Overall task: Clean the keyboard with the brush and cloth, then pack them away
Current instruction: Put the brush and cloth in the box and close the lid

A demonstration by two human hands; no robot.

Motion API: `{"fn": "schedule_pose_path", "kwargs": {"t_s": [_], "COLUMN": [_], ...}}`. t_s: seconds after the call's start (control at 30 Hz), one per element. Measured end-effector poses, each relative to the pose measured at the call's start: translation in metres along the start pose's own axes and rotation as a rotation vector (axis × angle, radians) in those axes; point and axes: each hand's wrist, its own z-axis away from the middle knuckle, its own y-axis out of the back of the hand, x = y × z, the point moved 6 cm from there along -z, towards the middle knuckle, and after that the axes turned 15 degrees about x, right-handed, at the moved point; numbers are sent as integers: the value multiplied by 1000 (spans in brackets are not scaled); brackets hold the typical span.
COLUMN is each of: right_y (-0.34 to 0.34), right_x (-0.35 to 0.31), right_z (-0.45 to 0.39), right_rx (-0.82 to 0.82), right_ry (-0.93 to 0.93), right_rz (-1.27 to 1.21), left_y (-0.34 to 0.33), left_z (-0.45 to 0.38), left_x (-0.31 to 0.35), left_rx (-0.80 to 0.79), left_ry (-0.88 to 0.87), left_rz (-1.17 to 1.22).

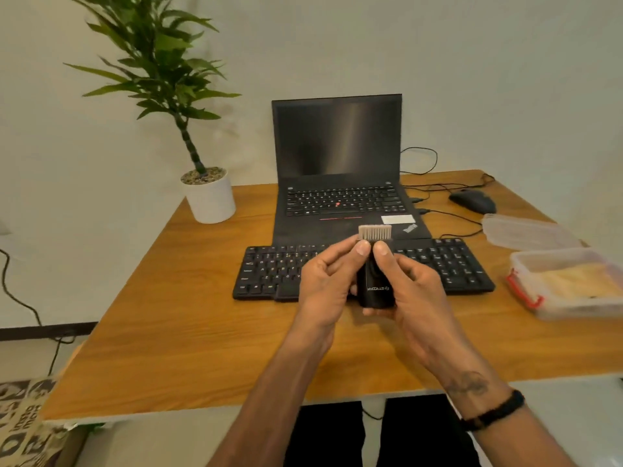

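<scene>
I hold a small black brush (375, 284) with pale bristles pointing up, above the middle of the black keyboard (451, 264). My left hand (325, 284) grips its left side with the thumb near the bristles. My right hand (411, 288) grips its right side and bottom. Both thumbs press just below the bristle head. A yellow cloth (580, 281) lies inside a clear plastic box (526, 291) with red clips at the right of the desk. The keyboard's middle is hidden behind my hands.
An open black laptop (337, 156) stands behind the keyboard. The box's clear lid (522, 230) lies at the right, a black mouse (472, 201) with cables behind it. A potted plant (210, 197) stands at the desk's back left.
</scene>
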Motion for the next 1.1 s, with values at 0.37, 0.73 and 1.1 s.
{"fn": "schedule_pose_path", "kwargs": {"t_s": [0.37, 0.73, 1.1], "right_y": [32, 83, 176], "right_x": [-29, -62, -116], "right_z": [-15, -23, -55], "right_rx": [-128, -85, 76], "right_ry": [129, 214, 761], "right_rz": [10, 121, 1056], "left_y": [-43, -75, -151], "left_z": [5, 15, 34], "left_x": [3, 18, -17], "left_rx": [-23, -48, -108], "left_ry": [-18, -226, -218], "left_rz": [140, 15, -213]}}
